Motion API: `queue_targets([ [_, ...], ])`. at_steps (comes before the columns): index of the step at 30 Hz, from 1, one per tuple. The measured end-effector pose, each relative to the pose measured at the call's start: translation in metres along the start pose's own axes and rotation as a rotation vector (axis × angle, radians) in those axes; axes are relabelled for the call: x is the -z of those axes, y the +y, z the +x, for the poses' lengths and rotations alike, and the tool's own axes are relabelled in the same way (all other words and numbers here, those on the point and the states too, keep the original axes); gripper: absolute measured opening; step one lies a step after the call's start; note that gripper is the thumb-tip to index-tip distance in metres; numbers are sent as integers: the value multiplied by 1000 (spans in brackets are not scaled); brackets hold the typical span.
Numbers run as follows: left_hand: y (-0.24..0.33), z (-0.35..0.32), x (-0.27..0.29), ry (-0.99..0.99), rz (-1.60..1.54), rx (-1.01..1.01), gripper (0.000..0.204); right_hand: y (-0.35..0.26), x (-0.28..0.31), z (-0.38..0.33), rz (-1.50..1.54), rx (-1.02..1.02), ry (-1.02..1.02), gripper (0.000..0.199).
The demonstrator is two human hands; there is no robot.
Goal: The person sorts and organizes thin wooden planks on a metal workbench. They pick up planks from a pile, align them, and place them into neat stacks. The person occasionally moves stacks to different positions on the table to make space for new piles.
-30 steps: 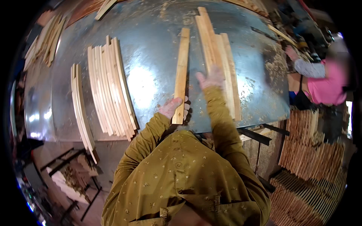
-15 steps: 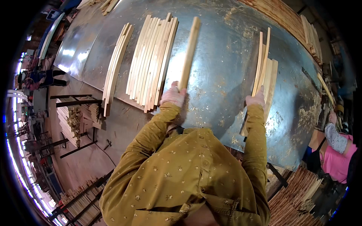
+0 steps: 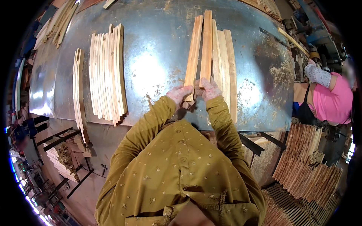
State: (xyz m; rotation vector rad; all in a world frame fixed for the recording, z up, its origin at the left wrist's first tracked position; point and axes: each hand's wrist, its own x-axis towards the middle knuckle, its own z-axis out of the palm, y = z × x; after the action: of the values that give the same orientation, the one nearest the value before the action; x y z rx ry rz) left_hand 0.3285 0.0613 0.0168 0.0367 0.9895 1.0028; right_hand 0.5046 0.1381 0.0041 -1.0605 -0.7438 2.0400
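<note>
My left hand (image 3: pixel 180 94) is closed round the near end of a wooden strip (image 3: pixel 193 52), which points away from me and leans slightly right. Close beside it, my right hand (image 3: pixel 209 89) grips the near end of a second, darker wooden strip (image 3: pixel 206 45). The two near ends almost meet in front of my chest, and the strips spread slightly apart. Just right of my right hand, several paler strips (image 3: pixel 225 71) lie side by side on the metal table (image 3: pixel 158 109). Fingers under the strips are partly hidden.
Left of my hands lie a wide row of strips (image 3: pixel 107 75) and a narrower row (image 3: pixel 78 90) overhanging the near edge. Stacked wood (image 3: pixel 301 162) stands at the lower right, a rack of strips (image 3: pixel 62 162) at the lower left. A person in pink (image 3: pixel 332 98) works at the right.
My left hand has carried its strip right, beside my right hand. My right hand has taken a strip from the right-hand group. The view has turned and shifted toward the right.
</note>
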Motion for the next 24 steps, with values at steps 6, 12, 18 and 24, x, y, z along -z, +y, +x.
queue_targets([
  [6, -12, 22, 5, 247, 360, -331, 49, -3, -3, -34, -1211, 350, 85, 84],
  [12, -15, -21, -15, 146, 64, -156, 37, 2, 11, -66, -1852, 432, 260, 107],
  [18, 15, -41, 17, 127, 284, -180, 39, -30, 63, -72, -1682, -371, 612, 120],
  [24, 13, -68, 83, 815, 932, -372, 61, -44, 77, -68, -1386, -338, 538, 112],
])
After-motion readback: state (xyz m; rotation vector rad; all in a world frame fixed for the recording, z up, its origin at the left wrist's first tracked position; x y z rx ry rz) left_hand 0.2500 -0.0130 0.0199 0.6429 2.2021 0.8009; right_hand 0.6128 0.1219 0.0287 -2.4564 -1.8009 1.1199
